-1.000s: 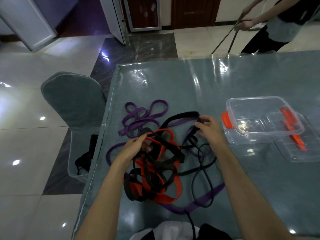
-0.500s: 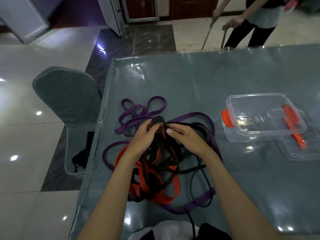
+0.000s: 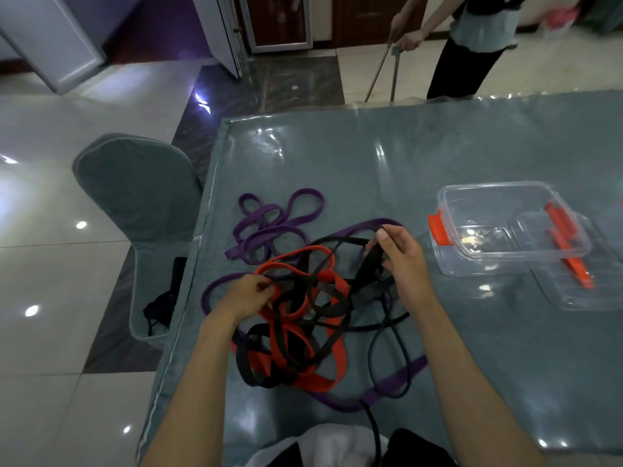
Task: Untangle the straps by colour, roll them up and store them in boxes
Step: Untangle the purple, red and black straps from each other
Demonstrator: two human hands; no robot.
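A tangle of red straps [image 3: 305, 362], black straps [image 3: 332, 311] and purple straps [image 3: 269, 227] lies on the grey-green table [image 3: 371, 163]. My right hand [image 3: 401, 261] grips a wide black strap lifted at the heap's right side. My left hand [image 3: 247, 294] pinches a strap at the heap's left edge, where red and black cross; which one it holds is unclear. A long purple strap [image 3: 394, 389] loops round the heap's near side. Clear boxes [image 3: 505, 197] with red clips stand at the right.
A clear lid [image 3: 573, 291] lies beside the boxes at the right. A covered chair [image 3: 141, 197] stands off the table's left edge with a black thing on its seat. Another person [image 3: 472, 42] with a long-handled tool stands beyond the far edge.
My hands were together at the top of the heap; they have drawn apart, the right going right with the black strap, the left going down and left. The red straps are more exposed.
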